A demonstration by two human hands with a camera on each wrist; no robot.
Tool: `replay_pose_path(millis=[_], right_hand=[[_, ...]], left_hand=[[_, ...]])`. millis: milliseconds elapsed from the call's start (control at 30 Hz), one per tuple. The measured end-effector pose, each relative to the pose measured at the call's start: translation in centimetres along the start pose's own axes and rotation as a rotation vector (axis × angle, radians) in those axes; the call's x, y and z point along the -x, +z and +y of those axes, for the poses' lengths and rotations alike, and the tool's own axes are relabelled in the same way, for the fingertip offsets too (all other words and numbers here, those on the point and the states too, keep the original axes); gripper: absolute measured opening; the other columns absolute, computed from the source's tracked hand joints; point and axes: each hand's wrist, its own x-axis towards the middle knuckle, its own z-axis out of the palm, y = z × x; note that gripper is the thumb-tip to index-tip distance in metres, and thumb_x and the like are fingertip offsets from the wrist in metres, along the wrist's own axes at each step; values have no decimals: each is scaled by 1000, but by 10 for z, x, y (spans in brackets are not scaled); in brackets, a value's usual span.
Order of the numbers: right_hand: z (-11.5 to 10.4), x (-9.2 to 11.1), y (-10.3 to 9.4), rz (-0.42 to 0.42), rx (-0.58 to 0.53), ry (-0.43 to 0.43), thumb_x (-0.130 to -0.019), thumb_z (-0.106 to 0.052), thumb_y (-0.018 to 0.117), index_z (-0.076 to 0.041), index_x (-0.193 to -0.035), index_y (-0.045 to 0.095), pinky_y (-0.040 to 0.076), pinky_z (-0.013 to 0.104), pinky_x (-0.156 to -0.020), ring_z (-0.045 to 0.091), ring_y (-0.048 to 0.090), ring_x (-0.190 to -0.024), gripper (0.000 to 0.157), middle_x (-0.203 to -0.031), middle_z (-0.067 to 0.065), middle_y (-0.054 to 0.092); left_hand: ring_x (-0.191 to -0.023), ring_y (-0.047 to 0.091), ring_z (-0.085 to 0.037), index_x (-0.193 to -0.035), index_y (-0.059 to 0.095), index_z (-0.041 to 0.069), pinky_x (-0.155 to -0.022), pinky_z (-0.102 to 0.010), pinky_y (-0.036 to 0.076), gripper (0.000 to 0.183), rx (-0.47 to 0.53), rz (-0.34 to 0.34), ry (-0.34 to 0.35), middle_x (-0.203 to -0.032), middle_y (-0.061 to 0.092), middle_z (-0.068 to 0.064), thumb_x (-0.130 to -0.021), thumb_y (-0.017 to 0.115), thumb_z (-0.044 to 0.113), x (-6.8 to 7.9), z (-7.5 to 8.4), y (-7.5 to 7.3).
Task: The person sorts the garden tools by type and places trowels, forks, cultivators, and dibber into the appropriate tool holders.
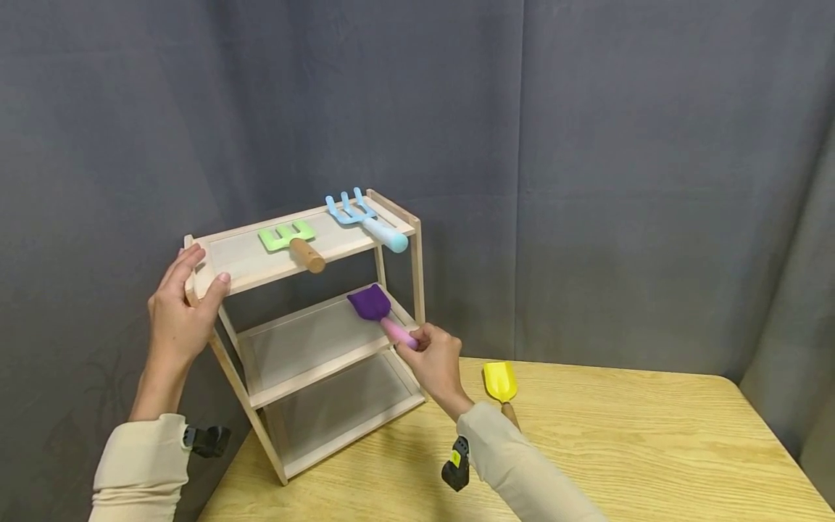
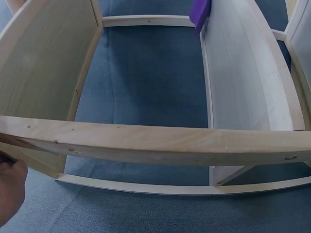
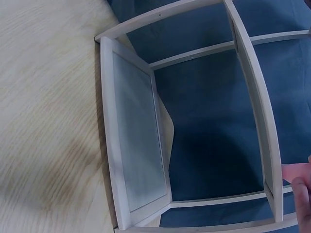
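A wooden three-tier shelf [image 1: 306, 385] stands on the table at the left. My left hand [image 1: 179, 312] holds the left end of its top tier, thumb over the front edge. With my right hand [image 1: 435, 362] I pinch the pink handle of a toy shovel [image 1: 370, 301], whose purple blade lies over the right part of the middle tier. In the left wrist view the purple blade [image 2: 199, 13] shows at the top. The pink handle [image 3: 294, 172] appears at the right edge of the right wrist view, beside the shelf's front rail.
On the top tier lie a green toy rake [image 1: 287, 235] with a wooden handle and a blue toy fork [image 1: 368, 221]. A yellow toy shovel [image 1: 500, 382] is on the wooden table [image 1: 652, 435], right of the shelf. Grey curtain [image 1: 620, 181] hangs behind.
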Motion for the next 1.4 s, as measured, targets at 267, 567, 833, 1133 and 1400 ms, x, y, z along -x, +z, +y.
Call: replay_pose_path(millis=[267,567,833,1133,1400], right_hand=[[0,1,1,-19,7,-20,-73,-9,80,-4,-76,68,48,22,-51,7,56,-56,13,-64,-2,63],[1,3,-3,-34,27,9,-73,-11,79,-4,-80,68,50,25,-54,8,60,-59,14,-68,0,66],[1,5,-5,-63,21,31,-75,-14,78,-5,-83,69,54,27,-57,10,65,-63,15,-74,3,69],[0,6,-11,-98,59,-10,-81,-21,75,-6,-91,72,52,29,-64,11,65,-70,18,-82,1,69],[0,8,-18,-143,164,-73,-88,-30,66,-9,-102,71,50,32,-66,14,63,-80,26,-91,0,67]], left_hand=[[-137,35,-24,-134,56,0,-111,-37,24,51,-7,-12,-10,-143,49,-12,-88,66,19,0,0,-1],[-136,37,-22,-133,57,-1,-110,-31,25,50,7,-1,1,-141,50,-13,-87,67,19,0,2,0],[-136,37,-22,-132,57,-1,-110,-30,24,50,15,6,-9,-141,50,-12,-87,67,17,0,1,1],[-136,37,-23,-132,57,-1,-110,-30,24,49,22,6,-10,-141,51,-13,-87,67,17,1,2,0],[-137,36,-22,-133,56,-2,-110,-32,24,51,3,0,-4,-142,49,-14,-89,66,20,1,2,0]])
